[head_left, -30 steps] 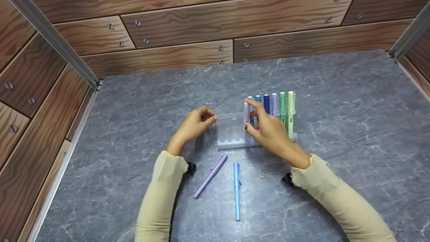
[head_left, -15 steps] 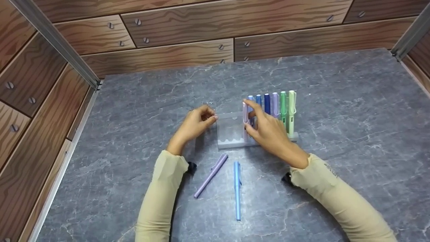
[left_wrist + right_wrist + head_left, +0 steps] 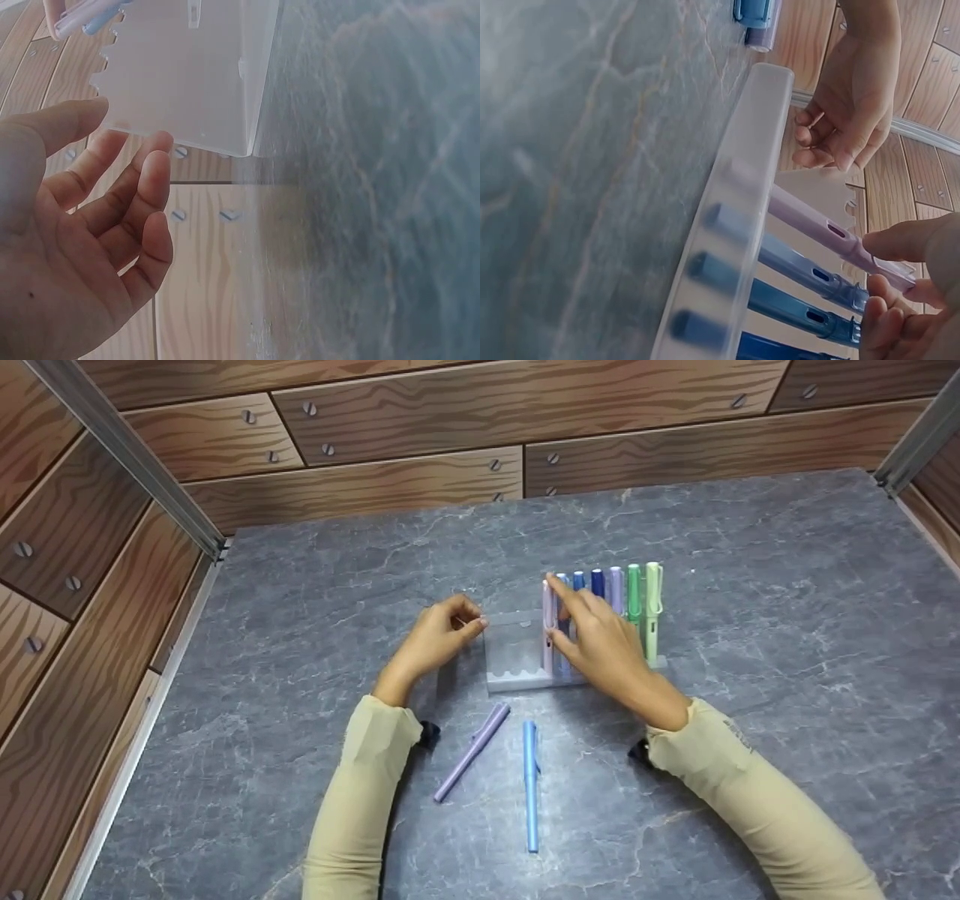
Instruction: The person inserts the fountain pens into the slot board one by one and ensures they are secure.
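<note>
A clear pen stand holds a row of upright capped pens. My left hand holds the stand's left edge between thumb and index finger; in the left wrist view, the other fingers of that hand curl loosely beside it. A pink pen stands leftmost in the row. My right hand has its thumb against this pen and the index finger at its top. The right wrist view shows the pink pen seated in the stand's base, with the thumb touching its cap.
A purple pen and a blue pen lie on the marbled table in front of the stand. Green and pale green pens stand at the row's right end. Wood-patterned walls border the table.
The right index finger has straightened and shifted to the top of the pink pen, showing more of its side. The left hand stays at the stand's edge. Both loose pens lie unmoved.
</note>
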